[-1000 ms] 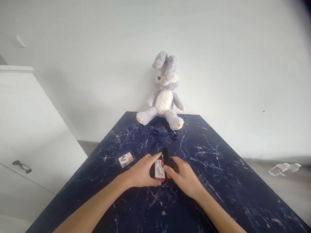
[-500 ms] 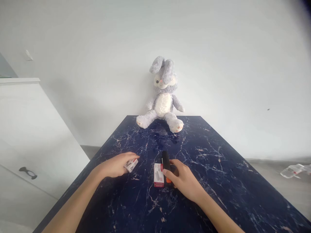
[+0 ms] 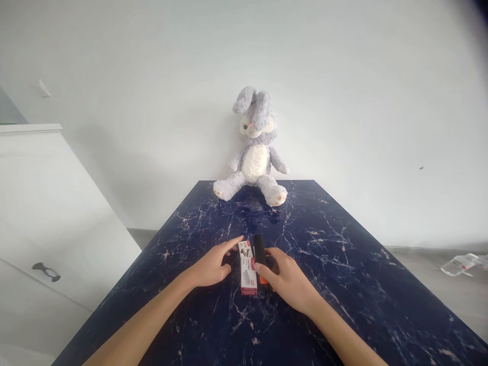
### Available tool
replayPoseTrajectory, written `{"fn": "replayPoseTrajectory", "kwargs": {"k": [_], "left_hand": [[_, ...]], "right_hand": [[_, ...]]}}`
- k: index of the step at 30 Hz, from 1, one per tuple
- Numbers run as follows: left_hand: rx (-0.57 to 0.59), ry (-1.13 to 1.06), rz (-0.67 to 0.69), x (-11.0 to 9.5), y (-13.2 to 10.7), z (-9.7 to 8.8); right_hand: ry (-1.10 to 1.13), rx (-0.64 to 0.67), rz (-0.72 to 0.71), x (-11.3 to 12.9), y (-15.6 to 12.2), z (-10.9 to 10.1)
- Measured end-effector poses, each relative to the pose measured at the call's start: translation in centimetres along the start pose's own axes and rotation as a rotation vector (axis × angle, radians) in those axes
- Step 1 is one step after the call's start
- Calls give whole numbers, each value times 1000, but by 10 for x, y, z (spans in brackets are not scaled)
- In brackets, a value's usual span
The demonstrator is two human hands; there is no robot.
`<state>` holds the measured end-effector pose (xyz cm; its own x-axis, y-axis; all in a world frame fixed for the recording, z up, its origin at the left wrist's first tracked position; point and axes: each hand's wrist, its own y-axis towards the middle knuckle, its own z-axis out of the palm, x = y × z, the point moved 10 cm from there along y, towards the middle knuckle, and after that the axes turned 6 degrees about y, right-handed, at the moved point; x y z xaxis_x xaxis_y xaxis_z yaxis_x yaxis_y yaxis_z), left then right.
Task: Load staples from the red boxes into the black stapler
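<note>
Since half a second ago, the clip box (image 3: pixel 244 247) has moved from our left hand (image 3: pixel 211 265), well over to the left, to a place right by the staple box (image 3: pixel 249 277). We see it just beyond the staple box, far end to near end, though whether they truly touch we cannot tell. Along their right side lies the black stapler (image 3: pixel 259 246), as we take it to be, with an orange patch near our thumb.

Our left hand is now free of the clip box's weight: its forefinger points toward the box's far corner, its thumb stands clear, and the fingers spread loosely. Whether that fingertip touches the corner, we cannot say. Our right hand (image 3: pixel 287 278) has stayed where it was, gripping the stapler, fingers along the outer side and thumb laid across the top to the edge of the staple box. What sits under that palm is hidden.

As we judge it, the gathering is nearly done: both boxes and the stapler form one close group on the blue table (image 3: pixel 183 325). Perhaps some squaring up is left, and our hands have yet to leave the group. At the table's far end a plush rabbit (image 3: pixel 254 162) sits upright by the wall (image 3: pixel 343 101), well apart from our hands.
</note>
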<state>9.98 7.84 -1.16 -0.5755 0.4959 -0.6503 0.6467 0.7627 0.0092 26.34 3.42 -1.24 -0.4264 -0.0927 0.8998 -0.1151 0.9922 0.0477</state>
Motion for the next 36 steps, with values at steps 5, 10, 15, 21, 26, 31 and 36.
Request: {"fn": "replayPoseTrajectory", "kwargs": {"k": [5, 10, 15, 21, 26, 31, 36], "left_hand": [[210, 20, -34, -4, -13, 19], [110, 52, -66, -6, -12, 23], [73, 88, -80, -1, -1, 26], [59, 143, 22, -21, 63, 39], [39, 166, 161, -73, 149, 80], [30, 182, 242, -128, 226, 136], [-16, 194, 275, -149, 249, 156]], "right_hand": [[-1, 7, -3, -2, 1, 1], [-150, -63, -43, 6, -1, -4], [-271, -169, -78, 14, -5, -13], [-394, -373, 2, -3, 1, -60], [-517, -533, 125, -41, 2, -138], [-415, -774, 309, -103, -17, -218], [-298, -970, 369, -137, -33, -248]]}}
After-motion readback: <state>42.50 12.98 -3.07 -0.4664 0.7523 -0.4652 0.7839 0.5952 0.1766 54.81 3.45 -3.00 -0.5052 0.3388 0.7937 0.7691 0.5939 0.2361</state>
